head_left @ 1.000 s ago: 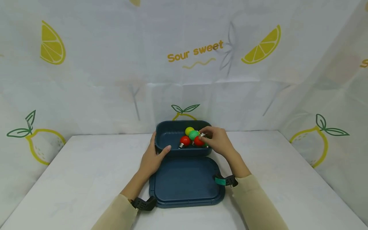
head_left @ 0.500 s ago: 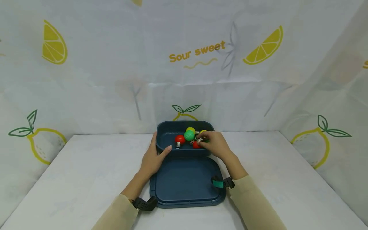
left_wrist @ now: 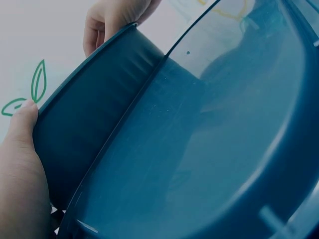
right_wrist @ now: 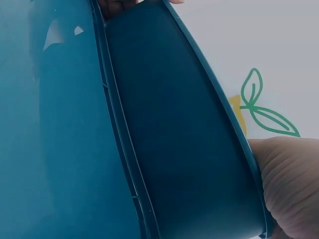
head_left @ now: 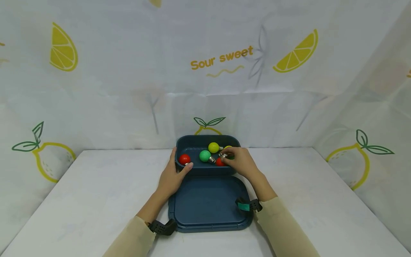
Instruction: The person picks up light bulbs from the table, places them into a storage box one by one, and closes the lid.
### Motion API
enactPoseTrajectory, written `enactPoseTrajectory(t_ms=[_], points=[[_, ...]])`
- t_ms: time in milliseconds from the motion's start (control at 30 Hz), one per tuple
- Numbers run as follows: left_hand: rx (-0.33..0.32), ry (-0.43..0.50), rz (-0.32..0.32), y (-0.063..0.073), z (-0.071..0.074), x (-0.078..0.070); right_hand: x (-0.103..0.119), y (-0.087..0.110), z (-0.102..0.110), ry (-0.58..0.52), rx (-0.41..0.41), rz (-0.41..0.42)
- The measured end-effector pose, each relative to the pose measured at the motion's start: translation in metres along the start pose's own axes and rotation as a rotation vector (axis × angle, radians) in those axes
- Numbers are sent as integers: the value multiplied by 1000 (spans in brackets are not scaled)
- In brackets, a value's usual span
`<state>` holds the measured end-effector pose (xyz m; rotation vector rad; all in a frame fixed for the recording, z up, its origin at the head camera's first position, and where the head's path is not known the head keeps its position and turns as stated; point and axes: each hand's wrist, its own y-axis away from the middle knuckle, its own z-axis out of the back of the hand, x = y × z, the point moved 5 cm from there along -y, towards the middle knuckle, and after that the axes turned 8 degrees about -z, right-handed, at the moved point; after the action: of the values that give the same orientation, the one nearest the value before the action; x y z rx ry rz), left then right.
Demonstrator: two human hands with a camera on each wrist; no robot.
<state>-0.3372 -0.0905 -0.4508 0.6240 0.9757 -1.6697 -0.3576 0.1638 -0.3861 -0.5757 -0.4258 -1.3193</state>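
Observation:
In the head view, a dark blue plastic box (head_left: 189, 141) holds several small coloured light bulbs. My left hand (head_left: 168, 178) grips the box's left end, thumb over the front rim, fingers along the outside. Inside the right end, my right hand (head_left: 240, 161) pinches a red light bulb (head_left: 220, 162) near its silver screw base. Another red bulb (head_left: 184, 159) lies beside my left thumb. Mid-box are a green bulb (head_left: 204, 156) and a yellow bulb (head_left: 213, 147). More yellow and green show partly behind the right fingers. Both wrist views show the box's outer wall (left_wrist: 84, 114), hiding the bulbs.
A matching dark blue lid (head_left: 210, 203) lies flat on the white table (head_left: 112, 192), just in front of the box. Behind the box stands a white backdrop (head_left: 128, 71) printed with lemons.
One red bulb has rolled left across the box to my left thumb. The green bulb has shifted left and turned. My right hand has lowered slightly; my left hand keeps its hold.

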Motion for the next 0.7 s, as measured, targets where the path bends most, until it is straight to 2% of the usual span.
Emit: enactPoseTrajectory(t_ms=[333, 533, 700], points=[[5, 3, 3, 1, 0, 0, 4, 3, 9, -12, -4, 42], [41, 21, -11, 0, 3, -2, 9, 11, 34, -4, -82, 76], [99, 52, 36, 0, 10, -1, 8, 22, 56, -44, -140, 88]])
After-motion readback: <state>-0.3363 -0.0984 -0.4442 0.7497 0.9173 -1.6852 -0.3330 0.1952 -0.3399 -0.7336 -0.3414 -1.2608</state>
